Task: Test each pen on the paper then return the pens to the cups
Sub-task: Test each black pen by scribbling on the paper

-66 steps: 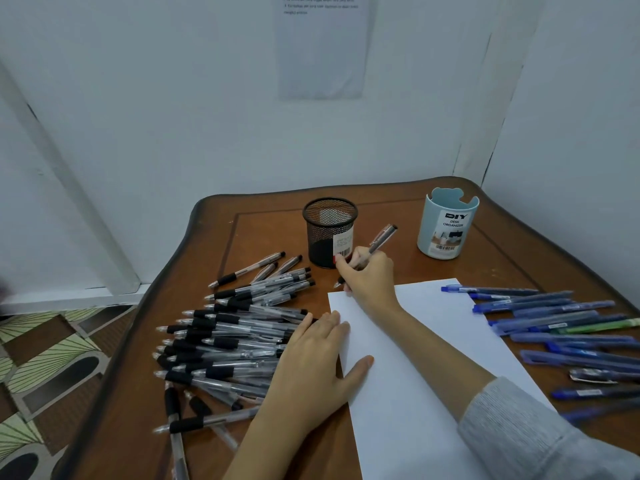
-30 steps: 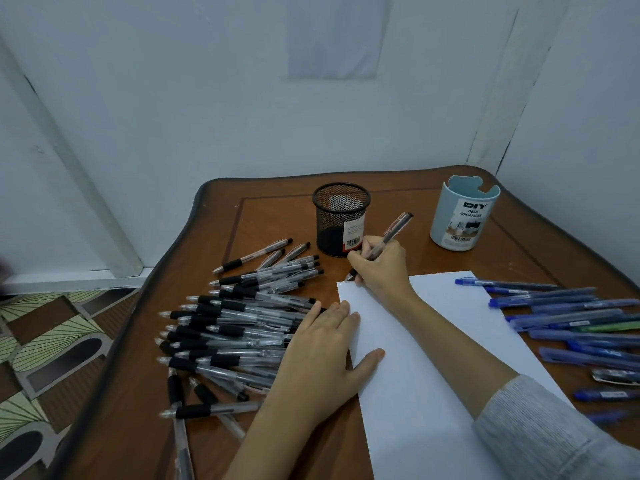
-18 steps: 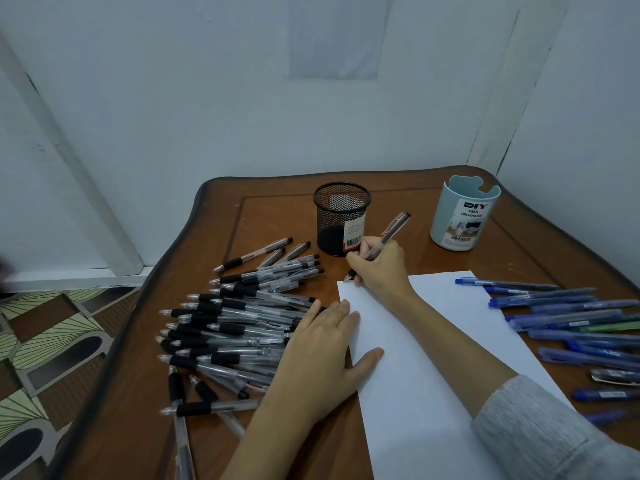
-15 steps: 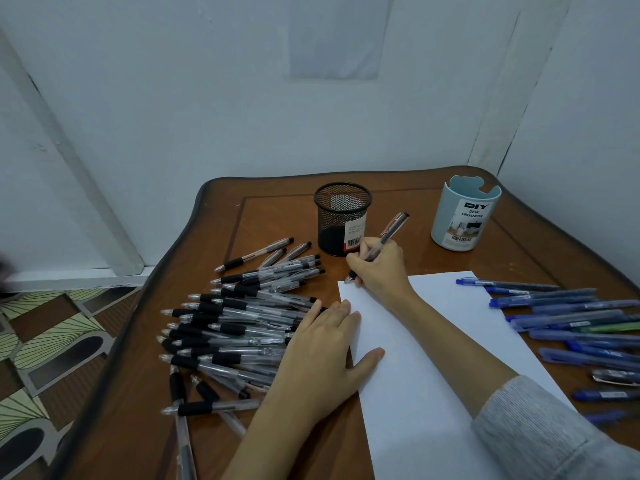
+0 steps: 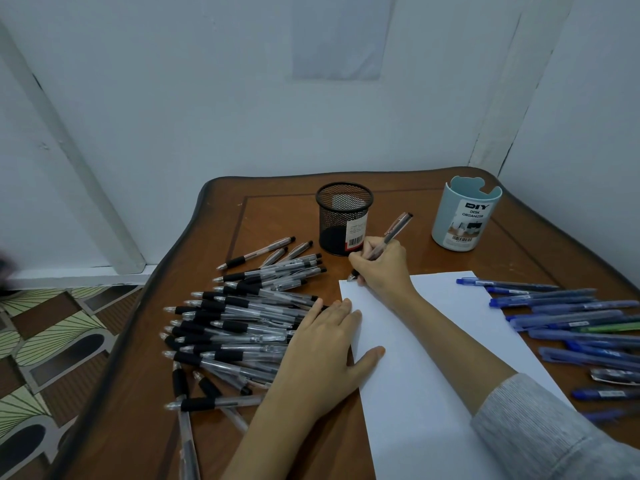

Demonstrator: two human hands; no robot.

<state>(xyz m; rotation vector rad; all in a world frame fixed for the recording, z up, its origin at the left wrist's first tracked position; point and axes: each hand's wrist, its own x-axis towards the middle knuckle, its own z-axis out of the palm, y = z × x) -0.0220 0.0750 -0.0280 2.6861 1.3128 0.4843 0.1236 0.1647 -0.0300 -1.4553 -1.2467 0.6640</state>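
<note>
Two hands are at work on the brown table (image 5: 277, 216). The right hand (image 5: 382, 268) grips a clear pen (image 5: 393, 235) in a writing hold, its fingers (image 5: 360, 259) curled round the lower barrel and the clicker end tilted up and away to the right. The tip sits at the far left corner of the white paper (image 5: 433, 358) and seems to touch the sheet, though the contact is too small to be sure of. The left hand (image 5: 325, 355) lies flat with straight, relaxed fingers; its thumb is spread onto the paper's left edge, its palm beside the heap of black-grip pens (image 5: 242, 323). A black mesh cup (image 5: 343, 216) stands just behind the right hand; a pale blue cup (image 5: 464, 216) stands well apart at the far right. Blue pens (image 5: 561, 308), with one green pen (image 5: 609, 328) among them, lie in a row right of the paper.
</note>
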